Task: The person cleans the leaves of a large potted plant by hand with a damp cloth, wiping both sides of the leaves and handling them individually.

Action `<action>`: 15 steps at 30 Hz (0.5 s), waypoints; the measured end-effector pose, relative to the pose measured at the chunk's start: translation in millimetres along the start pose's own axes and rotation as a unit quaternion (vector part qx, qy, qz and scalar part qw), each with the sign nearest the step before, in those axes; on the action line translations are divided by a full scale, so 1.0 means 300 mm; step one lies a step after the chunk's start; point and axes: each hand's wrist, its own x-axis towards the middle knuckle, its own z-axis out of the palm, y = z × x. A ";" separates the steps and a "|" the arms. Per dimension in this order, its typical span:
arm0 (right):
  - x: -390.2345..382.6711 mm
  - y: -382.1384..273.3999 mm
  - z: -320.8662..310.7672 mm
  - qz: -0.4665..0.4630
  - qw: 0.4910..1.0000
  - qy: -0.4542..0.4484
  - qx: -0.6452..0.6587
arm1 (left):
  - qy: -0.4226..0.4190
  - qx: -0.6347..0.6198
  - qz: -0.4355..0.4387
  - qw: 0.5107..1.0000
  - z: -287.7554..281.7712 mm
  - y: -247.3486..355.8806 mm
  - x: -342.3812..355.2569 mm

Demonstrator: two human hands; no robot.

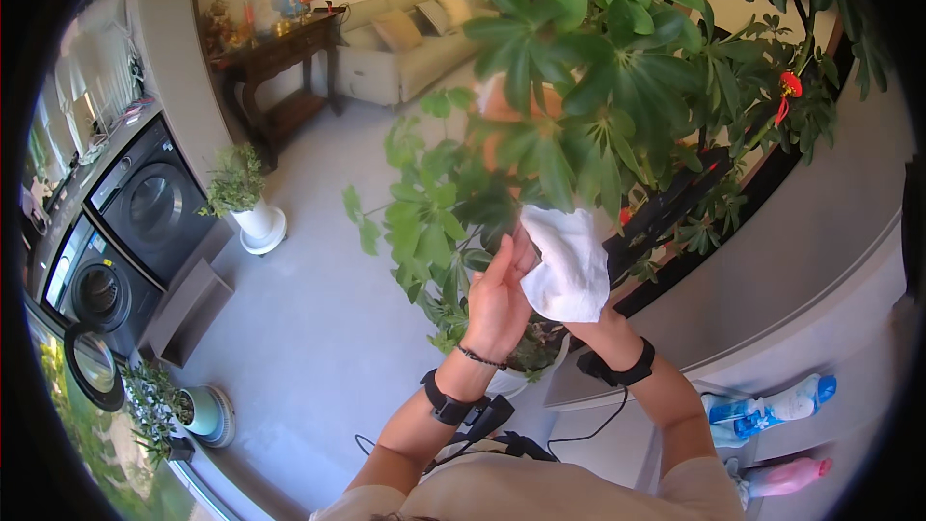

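A tall potted plant with broad green leaves [550, 154] stands right in front of me. My left hand [500, 304] reaches up into its lower foliage, thumb and fingers closed at a dark leaf [494, 217]; the cloth partly covers the fingertips. A white cloth [567, 270] drapes over my right hand [600, 326], which grips it from beneath, so most of those fingers are hidden. The cloth lies against the left fingers and just below the leaves. Below my hands, part of the plant's white pot [555, 367] shows.
Spray bottles, one blue and white [772, 410] and one pink-capped [786, 476], are at the lower right. A dark-framed edge [694, 275] runs behind the plant. Two smaller potted plants [256, 222] [207, 415] and dark front-loading machines [149, 198] stand left; a sofa [376, 68] is far back.
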 end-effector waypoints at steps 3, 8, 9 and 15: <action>-0.023 -0.010 0.003 0.006 1.000 0.026 0.001 | -0.011 0.001 -0.019 1.000 0.016 0.018 -0.010; -0.038 -0.028 -0.030 0.002 1.000 -0.004 0.013 | -0.038 -0.014 -0.050 0.998 0.052 0.047 -0.027; -0.045 -0.025 -0.034 -0.006 1.000 -0.014 -0.001 | -0.043 -0.013 -0.056 0.997 0.051 0.051 -0.027; -0.137 -0.028 -0.036 -0.040 0.999 0.024 0.006 | -0.032 -0.006 -0.014 0.999 0.044 0.070 -0.015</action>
